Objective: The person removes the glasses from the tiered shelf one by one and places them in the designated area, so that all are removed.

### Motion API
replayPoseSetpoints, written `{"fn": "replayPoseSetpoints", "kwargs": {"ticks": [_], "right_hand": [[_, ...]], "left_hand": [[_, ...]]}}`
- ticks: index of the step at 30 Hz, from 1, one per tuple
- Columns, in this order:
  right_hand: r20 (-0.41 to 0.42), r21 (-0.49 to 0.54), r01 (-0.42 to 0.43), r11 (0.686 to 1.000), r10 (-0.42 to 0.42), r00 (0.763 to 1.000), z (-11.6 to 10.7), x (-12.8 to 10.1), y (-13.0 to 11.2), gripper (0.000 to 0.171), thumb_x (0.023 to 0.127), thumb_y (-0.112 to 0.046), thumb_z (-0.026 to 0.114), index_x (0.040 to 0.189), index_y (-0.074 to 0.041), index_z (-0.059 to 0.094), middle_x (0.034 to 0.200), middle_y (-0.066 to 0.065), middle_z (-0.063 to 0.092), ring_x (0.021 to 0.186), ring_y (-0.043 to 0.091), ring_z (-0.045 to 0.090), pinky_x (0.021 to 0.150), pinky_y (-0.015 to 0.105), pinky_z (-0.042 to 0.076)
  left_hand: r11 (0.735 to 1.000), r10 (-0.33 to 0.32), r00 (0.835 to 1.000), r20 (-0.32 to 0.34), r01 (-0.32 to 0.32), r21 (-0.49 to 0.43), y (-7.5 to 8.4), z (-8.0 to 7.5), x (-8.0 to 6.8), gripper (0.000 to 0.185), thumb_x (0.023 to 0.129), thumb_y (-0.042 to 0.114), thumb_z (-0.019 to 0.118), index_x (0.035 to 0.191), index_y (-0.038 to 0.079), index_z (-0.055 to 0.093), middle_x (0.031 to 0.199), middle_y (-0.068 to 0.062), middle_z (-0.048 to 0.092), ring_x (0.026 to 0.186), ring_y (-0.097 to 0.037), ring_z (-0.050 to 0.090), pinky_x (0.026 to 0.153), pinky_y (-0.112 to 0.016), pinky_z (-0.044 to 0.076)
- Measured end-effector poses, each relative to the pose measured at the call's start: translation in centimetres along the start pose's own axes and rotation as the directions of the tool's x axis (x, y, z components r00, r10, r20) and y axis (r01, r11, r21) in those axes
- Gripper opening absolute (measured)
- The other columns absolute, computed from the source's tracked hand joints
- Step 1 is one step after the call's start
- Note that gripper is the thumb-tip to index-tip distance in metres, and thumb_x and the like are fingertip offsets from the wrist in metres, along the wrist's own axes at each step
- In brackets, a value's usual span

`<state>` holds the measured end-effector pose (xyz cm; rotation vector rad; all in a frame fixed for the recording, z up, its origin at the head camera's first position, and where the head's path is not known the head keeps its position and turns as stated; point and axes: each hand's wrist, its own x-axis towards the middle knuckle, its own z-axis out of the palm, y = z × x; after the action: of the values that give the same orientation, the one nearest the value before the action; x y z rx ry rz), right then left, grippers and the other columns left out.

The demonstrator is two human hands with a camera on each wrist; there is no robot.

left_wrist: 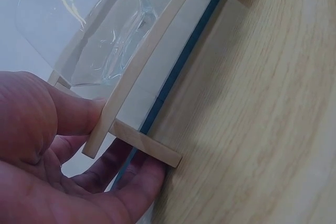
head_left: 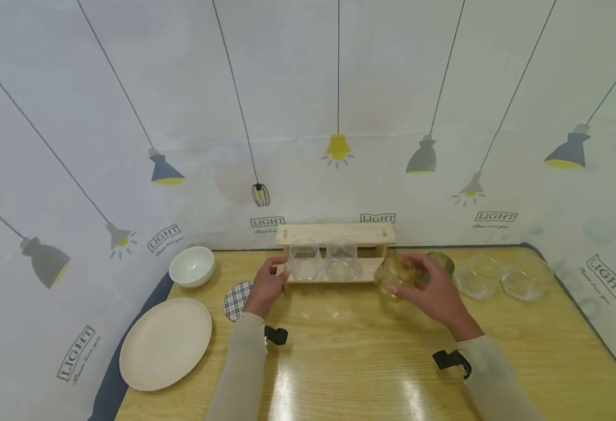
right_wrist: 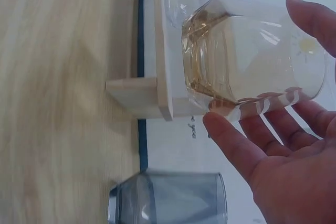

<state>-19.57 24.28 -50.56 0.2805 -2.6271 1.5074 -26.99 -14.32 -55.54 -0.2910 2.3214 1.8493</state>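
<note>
A pale wooden rack (head_left: pixel 335 234) stands at the far middle of the table with two clear glasses (head_left: pixel 304 259) (head_left: pixel 341 258) on its shelf. My left hand (head_left: pixel 276 275) pinches the rack's left end, thumb on the slat (left_wrist: pixel 147 61) and fingers under its foot; a clear glass (left_wrist: pixel 89 24) sits just above. My right hand (head_left: pixel 413 275) holds an amber glass (head_left: pixel 393 273) at the rack's right end. In the right wrist view the amber glass (right_wrist: pixel 236 40) lies between thumb and fingers (right_wrist: pixel 231 140), its base against the shelf edge (right_wrist: pixel 163 51).
A grey glass (head_left: pixel 441 261) (right_wrist: pixel 168 200) stands just right of the rack, then two clear glass bowls (head_left: pixel 478 276) (head_left: pixel 526 278). On the left sit a white bowl (head_left: pixel 192 266), a cream plate (head_left: pixel 165 342) and a plaid coaster (head_left: pixel 236 300). A printed curtain backs the table.
</note>
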Motion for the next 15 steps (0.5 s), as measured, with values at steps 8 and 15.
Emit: {"fn": "replayPoseSetpoints", "kwargs": {"ticks": [8, 15], "right_hand": [[-0.03, -0.081, -0.011, 0.997, 0.009, 1.0, -2.1, -3.0, 1.5, 0.075, 0.086, -0.037, 0.09, 0.146, -0.012, 0.053, 0.139, 0.011, 0.06, 0.126, 0.018, 0.057, 0.091, 0.037, 0.062], [-0.031, -0.11, -0.042, 0.993, 0.039, 0.999, -3.3, -5.4, 3.3, 0.068, 0.087, -0.037, 0.09, 0.141, -0.016, 0.055, 0.139, 0.008, 0.061, 0.12, 0.002, 0.053, 0.085, 0.027, 0.061]], "left_hand": [[1.0, 0.013, 1.0, 0.003, -0.013, 0.013, 0.1, -0.1, -0.1, 0.037, 0.109, 0.016, 0.059, 0.146, 0.019, 0.058, 0.145, -0.019, 0.054, 0.113, -0.029, 0.059, 0.087, -0.043, 0.054], [1.0, 0.008, 1.0, 0.011, -0.009, 0.012, 0.0, 0.1, 0.0, 0.037, 0.109, 0.016, 0.059, 0.146, 0.021, 0.058, 0.149, -0.019, 0.052, 0.119, -0.03, 0.059, 0.088, -0.042, 0.055]]}}
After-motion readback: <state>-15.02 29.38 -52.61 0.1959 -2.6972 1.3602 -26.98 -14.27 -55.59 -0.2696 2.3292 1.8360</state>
